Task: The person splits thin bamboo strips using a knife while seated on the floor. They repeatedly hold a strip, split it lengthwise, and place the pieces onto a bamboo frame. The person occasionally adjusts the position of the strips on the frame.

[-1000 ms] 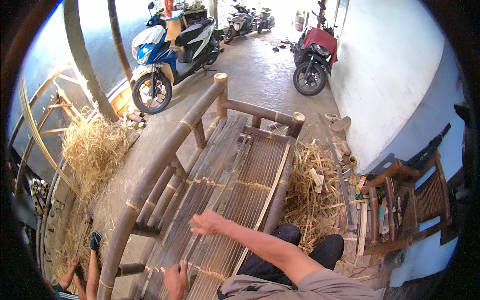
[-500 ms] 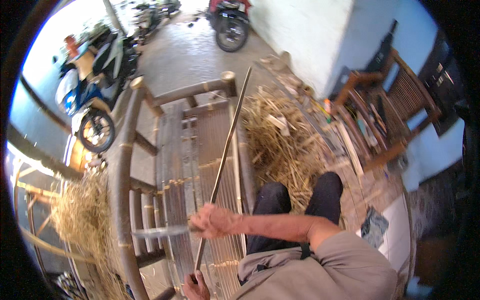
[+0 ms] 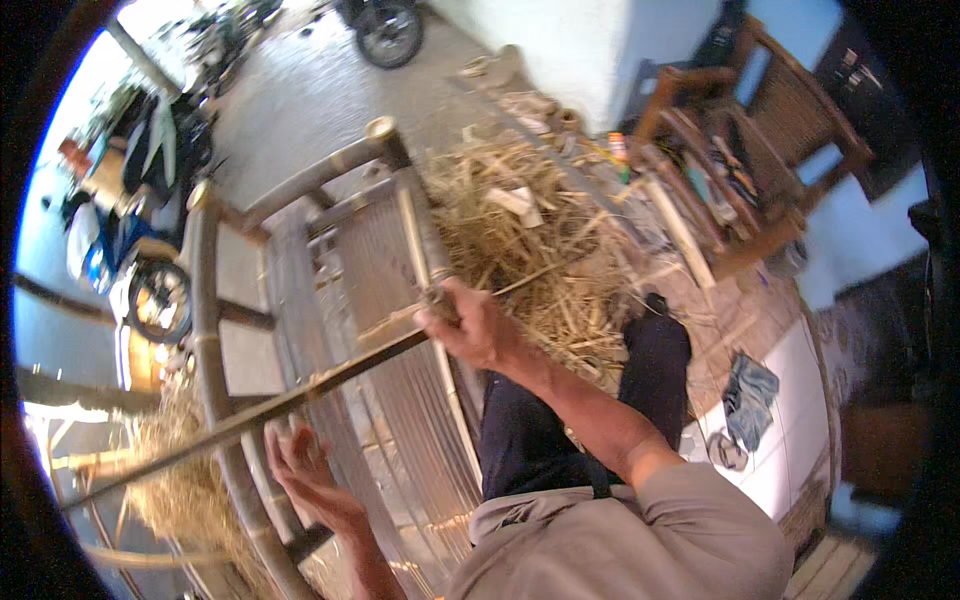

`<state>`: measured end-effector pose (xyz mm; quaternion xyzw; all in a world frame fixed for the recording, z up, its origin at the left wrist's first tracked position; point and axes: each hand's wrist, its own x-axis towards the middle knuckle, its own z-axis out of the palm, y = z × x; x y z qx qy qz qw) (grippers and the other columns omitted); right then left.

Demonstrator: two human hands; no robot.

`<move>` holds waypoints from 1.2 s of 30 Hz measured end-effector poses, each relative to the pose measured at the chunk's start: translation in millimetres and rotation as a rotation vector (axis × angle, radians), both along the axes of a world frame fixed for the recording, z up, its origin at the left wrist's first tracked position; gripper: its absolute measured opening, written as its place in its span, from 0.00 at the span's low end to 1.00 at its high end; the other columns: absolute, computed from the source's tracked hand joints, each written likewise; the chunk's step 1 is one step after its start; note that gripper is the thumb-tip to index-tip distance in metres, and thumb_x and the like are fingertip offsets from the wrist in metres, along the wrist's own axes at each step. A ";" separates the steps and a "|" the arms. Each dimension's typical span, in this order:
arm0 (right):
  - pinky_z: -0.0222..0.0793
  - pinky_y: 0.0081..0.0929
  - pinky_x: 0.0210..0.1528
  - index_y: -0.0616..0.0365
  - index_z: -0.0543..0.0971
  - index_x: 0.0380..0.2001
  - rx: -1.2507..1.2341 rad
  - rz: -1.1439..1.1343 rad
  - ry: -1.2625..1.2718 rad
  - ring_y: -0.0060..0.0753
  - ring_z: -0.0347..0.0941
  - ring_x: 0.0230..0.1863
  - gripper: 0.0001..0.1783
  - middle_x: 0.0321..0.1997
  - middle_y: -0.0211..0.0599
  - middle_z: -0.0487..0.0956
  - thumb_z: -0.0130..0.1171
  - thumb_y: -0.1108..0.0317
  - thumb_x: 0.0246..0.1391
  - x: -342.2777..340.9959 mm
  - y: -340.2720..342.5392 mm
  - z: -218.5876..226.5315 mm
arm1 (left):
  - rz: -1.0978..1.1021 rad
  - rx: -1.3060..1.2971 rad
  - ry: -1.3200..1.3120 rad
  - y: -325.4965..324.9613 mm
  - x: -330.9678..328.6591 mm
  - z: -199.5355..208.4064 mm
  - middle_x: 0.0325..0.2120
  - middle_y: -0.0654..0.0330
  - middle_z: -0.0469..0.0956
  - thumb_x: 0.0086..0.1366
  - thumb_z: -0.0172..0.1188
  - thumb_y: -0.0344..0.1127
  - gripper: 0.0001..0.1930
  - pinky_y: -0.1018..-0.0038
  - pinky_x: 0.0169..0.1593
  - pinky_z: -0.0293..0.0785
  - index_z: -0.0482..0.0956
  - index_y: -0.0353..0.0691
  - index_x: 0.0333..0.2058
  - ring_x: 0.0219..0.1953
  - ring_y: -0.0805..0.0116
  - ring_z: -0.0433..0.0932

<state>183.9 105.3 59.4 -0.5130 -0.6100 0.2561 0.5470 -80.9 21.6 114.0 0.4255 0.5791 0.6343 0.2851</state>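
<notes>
A long, narrow bamboo strip (image 3: 235,425) slants across the bamboo bench (image 3: 385,400), from low at the left up to my right hand (image 3: 468,322). That hand is closed round the strip, whose thin end sticks out beyond it on the right. A brownish piece shows at its fingers, perhaps the handle of the knife seen earlier; the blade I cannot make out for certain. Just under the strip, my left hand (image 3: 305,465) has its fingers apart, slightly blurred. It is close to the strip, and whether a fingertip touches it I cannot tell.
Bamboo shavings (image 3: 530,230) heap up right of the bench, with more straw-like shavings (image 3: 175,480) at the left. A wooden chair (image 3: 790,130) holding tools stands far right. A grey cloth (image 3: 750,400) lies on the tiles. Motorbikes (image 3: 150,270) are parked beyond.
The strip has swung from nearly upright to a slant reaching down left. My right hand has moved up and right; my left hand has let go of the strip's lower end. The view has shifted.
</notes>
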 end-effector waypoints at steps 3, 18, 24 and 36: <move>0.66 0.35 0.25 0.62 0.73 0.39 -0.084 -0.005 0.103 0.27 0.68 0.19 0.23 0.16 0.35 0.70 0.59 0.49 0.61 -0.2 14.5 -1.6 | 0.001 0.304 -0.242 75.1 6.9 49.1 0.48 0.46 0.76 0.71 0.36 0.67 0.39 0.56 0.58 0.71 0.54 0.40 0.67 0.53 0.55 0.75; 0.72 0.44 0.32 0.64 0.73 0.54 -0.083 -0.469 -0.260 0.50 0.79 0.29 0.34 0.24 0.48 0.78 0.58 0.42 0.60 60.1 -7.9 -6.1 | -0.747 0.820 -0.590 203.1 69.6 165.5 0.18 0.71 0.60 0.75 0.44 0.57 0.22 0.82 0.17 0.54 0.74 0.46 0.32 0.18 0.80 0.56; 0.72 0.47 0.40 0.67 0.72 0.51 -0.542 -0.606 -0.112 0.53 0.79 0.39 0.34 0.37 0.58 0.79 0.56 0.43 0.61 44.5 -116.6 -32.8 | -0.848 0.624 -0.627 179.7 143.1 141.5 0.18 0.67 0.61 0.69 0.46 0.66 0.27 0.73 0.25 0.62 0.75 0.47 0.31 0.19 0.74 0.58; 0.74 0.46 0.42 0.61 0.71 0.49 -0.341 -0.536 0.143 0.60 0.79 0.40 0.25 0.35 0.56 0.80 0.54 0.49 0.64 5.6 -183.6 32.7 | -0.808 0.584 -0.682 101.4 171.4 154.5 0.12 0.69 0.53 0.69 0.36 0.73 0.33 0.79 0.16 0.46 0.61 0.48 0.20 0.14 0.77 0.50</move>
